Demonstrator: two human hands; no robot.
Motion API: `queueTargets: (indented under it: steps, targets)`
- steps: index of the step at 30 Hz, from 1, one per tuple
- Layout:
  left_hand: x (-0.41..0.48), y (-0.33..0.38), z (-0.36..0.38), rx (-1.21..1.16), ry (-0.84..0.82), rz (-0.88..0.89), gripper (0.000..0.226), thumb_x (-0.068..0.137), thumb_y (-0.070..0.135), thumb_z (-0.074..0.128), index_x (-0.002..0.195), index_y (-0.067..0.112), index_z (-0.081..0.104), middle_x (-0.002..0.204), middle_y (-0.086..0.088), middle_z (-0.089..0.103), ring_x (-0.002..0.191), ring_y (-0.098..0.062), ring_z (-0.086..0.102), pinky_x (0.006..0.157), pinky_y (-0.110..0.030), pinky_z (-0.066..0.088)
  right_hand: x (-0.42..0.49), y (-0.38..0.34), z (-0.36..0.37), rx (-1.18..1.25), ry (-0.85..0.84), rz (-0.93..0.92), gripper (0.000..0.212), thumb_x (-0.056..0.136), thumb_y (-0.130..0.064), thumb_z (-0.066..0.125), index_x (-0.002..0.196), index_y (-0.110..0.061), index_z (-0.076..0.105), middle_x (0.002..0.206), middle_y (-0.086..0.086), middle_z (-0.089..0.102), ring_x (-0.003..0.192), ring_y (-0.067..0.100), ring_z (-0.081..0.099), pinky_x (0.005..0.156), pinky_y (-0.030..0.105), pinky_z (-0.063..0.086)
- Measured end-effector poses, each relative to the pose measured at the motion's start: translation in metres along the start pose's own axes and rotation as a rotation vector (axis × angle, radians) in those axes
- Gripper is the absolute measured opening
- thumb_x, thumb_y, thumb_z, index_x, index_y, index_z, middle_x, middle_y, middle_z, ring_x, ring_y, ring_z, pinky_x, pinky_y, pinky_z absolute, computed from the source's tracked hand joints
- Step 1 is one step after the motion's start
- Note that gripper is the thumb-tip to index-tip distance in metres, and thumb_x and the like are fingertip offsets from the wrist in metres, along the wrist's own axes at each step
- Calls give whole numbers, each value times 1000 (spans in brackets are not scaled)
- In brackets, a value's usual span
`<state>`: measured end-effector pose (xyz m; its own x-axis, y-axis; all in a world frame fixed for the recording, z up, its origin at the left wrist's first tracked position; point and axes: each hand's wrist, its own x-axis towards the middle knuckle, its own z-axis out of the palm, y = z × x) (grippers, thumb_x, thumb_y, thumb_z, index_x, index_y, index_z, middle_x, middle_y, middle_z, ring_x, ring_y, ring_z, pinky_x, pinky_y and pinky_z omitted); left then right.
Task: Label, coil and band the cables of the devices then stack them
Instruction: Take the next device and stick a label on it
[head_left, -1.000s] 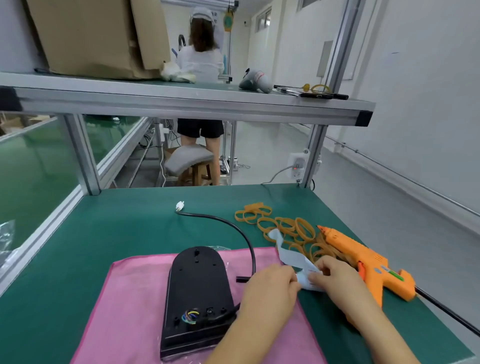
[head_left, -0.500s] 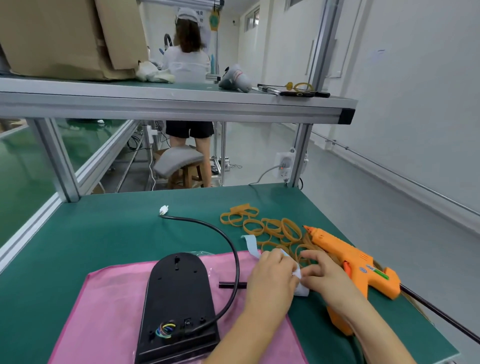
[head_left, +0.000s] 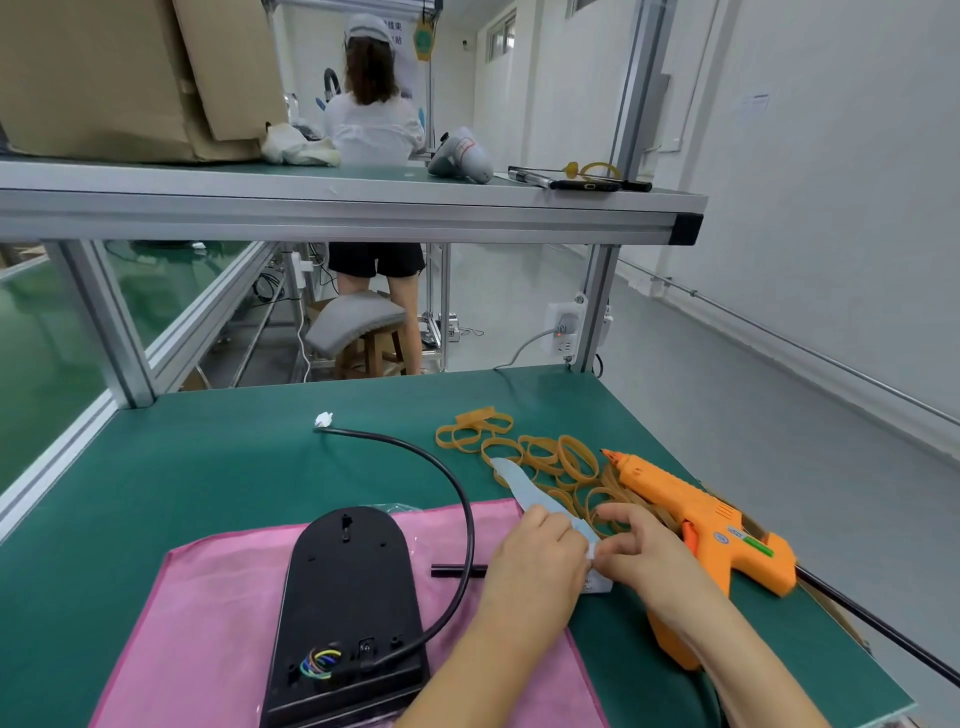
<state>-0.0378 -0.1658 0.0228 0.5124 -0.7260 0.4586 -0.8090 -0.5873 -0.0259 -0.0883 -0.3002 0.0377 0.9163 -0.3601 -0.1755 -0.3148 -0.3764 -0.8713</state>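
Note:
A black flat device (head_left: 345, 603) lies on a pink cloth (head_left: 208, 623). Its black cable (head_left: 441, 467) arcs away and ends in a white plug (head_left: 323, 419) on the green table. To the right of the cable, my left hand (head_left: 535, 561) and my right hand (head_left: 644, 551) both pinch a pale blue-white label strip (head_left: 524, 488). The strip's free end trails over a pile of tan rubber bands (head_left: 550, 457). A short black tube (head_left: 457, 570) lies beside my left hand.
An orange glue gun (head_left: 701, 525) rests at the right by my right hand, its black cord (head_left: 883, 634) running off the table edge. An upper shelf (head_left: 363, 208) carries a cardboard box, pens and a grey tool. A person stands at a stool beyond the table.
The view shifted slightly. My hands stayed together on the label strip, and its free end now lies flatter over the rubber bands.

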Motion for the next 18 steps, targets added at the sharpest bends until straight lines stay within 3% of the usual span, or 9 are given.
queueTargets:
  steps: [2,6,11,15,18]
  targets:
    - [0,-1,-2,54,-17,31,30,54,46,88,51,28,65,54,15,54,58,-4,53,63,-16,37,0,-1,0,-32,12,-9,47,84,-7,64,123,-27,46,85,-5,72,83,6,67,64,12,45]
    - [-2,-3,5,107,-62,77,21,66,41,81,59,30,65,59,16,56,62,-4,54,60,-16,46,-1,-1,1,-63,24,-12,44,84,-8,65,121,-26,48,82,-5,73,82,6,67,65,14,47]
    - [-4,-3,5,123,-40,96,18,71,39,76,61,30,65,60,15,57,62,-5,54,61,-17,46,0,1,1,-115,47,10,44,83,-10,65,119,-28,48,80,-4,73,82,12,68,78,29,55]
    - [-5,-7,-3,-52,162,-55,17,72,29,79,61,23,67,62,10,61,63,-10,57,63,-20,48,1,4,3,-240,82,21,44,85,-11,61,122,-28,46,79,-4,69,76,12,65,70,31,53]
    - [-7,-9,-13,-177,330,-146,27,85,19,51,61,16,61,61,3,56,58,-17,53,56,-23,49,-1,-1,6,-451,177,-9,43,83,-17,65,119,-30,45,88,-13,61,81,6,59,67,25,51]
